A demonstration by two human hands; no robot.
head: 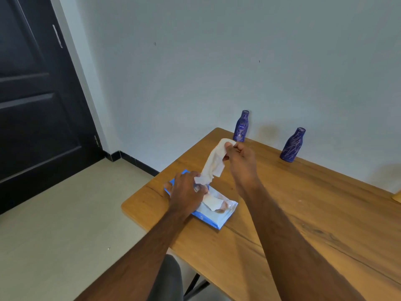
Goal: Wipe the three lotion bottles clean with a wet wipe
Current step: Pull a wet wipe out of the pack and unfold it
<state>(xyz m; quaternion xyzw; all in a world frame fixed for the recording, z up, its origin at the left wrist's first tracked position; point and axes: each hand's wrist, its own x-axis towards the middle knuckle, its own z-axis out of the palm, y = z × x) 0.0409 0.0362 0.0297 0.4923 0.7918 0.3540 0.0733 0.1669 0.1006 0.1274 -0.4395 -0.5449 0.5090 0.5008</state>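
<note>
Two dark blue lotion bottles stand upright at the table's far edge by the wall: one (241,126) near the far left corner, another (293,145) further right. A third bottle is not in view. A blue pack of wet wipes (217,216) lies flat near the table's left edge. My left hand (187,191) presses on the pack and pinches the lower end of a white wet wipe (213,164). My right hand (240,158) pinches the wipe's upper end, lifted above the pack and stretched between both hands.
The wooden table (303,213) stands against a pale wall. A dark door (36,94) is at the left, beige floor below it. A yellowish object (397,195) peeks in at the right edge. A grey-clad knee (169,279) shows under the table's near edge.
</note>
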